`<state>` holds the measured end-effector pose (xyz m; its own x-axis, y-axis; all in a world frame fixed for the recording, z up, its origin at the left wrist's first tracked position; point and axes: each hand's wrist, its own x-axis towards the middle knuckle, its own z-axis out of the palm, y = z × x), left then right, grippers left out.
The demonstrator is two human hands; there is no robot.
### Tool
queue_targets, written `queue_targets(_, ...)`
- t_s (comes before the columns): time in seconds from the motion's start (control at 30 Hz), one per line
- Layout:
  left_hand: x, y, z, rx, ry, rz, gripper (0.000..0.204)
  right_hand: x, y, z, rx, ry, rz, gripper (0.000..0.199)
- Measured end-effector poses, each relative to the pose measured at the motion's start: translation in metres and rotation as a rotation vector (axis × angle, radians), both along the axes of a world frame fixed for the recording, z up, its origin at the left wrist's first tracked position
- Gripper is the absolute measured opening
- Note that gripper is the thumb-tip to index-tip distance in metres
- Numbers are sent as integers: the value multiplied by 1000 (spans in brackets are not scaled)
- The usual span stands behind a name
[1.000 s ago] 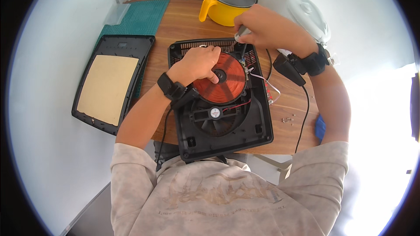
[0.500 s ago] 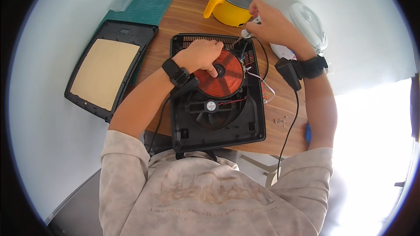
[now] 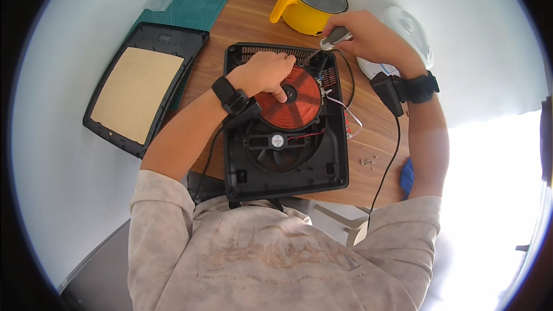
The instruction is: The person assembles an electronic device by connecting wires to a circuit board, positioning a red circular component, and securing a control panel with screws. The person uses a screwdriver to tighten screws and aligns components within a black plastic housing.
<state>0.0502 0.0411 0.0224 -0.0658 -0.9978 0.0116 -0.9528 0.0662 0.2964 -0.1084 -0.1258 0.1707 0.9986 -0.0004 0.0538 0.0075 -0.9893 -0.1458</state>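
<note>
A black induction cooker base [image 3: 288,181] lies uncovered in front of me, its inside showing. In its far half sits a round copper-coloured coil [image 3: 299,109]. My left hand [image 3: 264,74] grips the coil, thumb on its face near the centre and fingers over its far rim. My right hand [image 3: 363,34] is closed around the grey and white handle of a screwdriver [image 3: 337,37]. The screwdriver slants down and left toward the coil's far edge; whether its tip touches a screw cannot be made out. Below the coil is a black fan [image 3: 276,156].
The detached top panel [image 3: 135,95] leans at the left by a green cutting mat [image 3: 199,8]. A yellow pot [image 3: 305,17] with a lid stands at the back, a white appliance [image 3: 406,31] at the back right. Several small screws [image 3: 367,163] lie right of the base.
My right hand has shifted slightly right and down, and its grip on the screwdriver has changed, baring more of the handle. My left hand stays on the coil.
</note>
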Motion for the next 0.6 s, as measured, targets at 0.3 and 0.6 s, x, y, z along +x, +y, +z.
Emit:
queue_targets(0.3, -3, 3, 1, -7, 6, 3, 71, -1, 9, 1, -240, -99, 112, 23)
queue_targets(0.6, 0, 3, -5, -33, -9, -3, 75, 7, 47, 16, -107, 272, -515, 55)
